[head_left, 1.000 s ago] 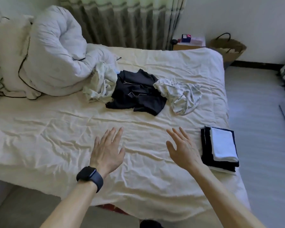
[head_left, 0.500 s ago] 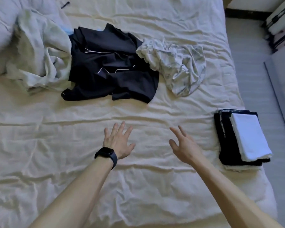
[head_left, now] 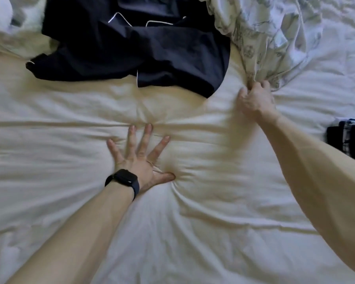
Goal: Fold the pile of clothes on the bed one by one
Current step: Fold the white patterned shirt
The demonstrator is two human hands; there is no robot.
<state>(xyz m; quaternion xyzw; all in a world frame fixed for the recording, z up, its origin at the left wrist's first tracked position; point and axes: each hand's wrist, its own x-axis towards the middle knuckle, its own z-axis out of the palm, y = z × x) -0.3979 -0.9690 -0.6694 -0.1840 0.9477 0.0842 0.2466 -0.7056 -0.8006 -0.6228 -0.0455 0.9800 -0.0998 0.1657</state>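
A crumpled white garment with a pale grey-blue print [head_left: 279,35] lies at the upper right of the bed. My right hand [head_left: 254,99] grips its near edge with curled fingers. A dark navy garment with white piping [head_left: 135,48] lies crumpled at the upper middle, to the left of the printed one. My left hand [head_left: 139,158], with a black watch on the wrist, presses flat on the cream bed sheet [head_left: 193,232] with fingers spread. A light crumpled garment [head_left: 14,35] shows at the upper left, blurred.
A stack of folded clothes [head_left: 348,138], dark with a checked layer, sits at the right edge of the view, mostly cut off. The sheet puckers into creases around my left palm.
I have leaned in over the bed. My right hand reached forward and took hold of the printed garment's edge. My left hand came down flat onto the sheet.
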